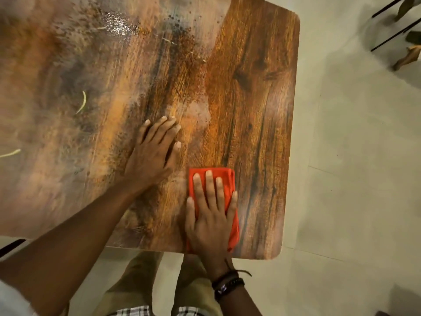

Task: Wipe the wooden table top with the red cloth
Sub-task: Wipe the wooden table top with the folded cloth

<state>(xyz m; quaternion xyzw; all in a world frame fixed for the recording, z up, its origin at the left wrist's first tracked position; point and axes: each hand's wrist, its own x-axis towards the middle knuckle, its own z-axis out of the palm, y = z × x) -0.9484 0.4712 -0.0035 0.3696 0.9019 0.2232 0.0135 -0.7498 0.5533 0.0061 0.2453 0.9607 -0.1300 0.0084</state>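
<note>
Red cloth [224,179] under right hand [210,221] overlaps table [262,110] near edge.

— What's cut off?
— The wooden table top [250,87] runs past the top and left edges, its left part blurred.
— And the red cloth [229,181]?
— Its middle hides under the right hand [210,224].

The cloth [224,185] lay on the table [250,87] near its front right corner, under the right hand [210,221]; the left hand [152,153] rested flat just left.
</note>
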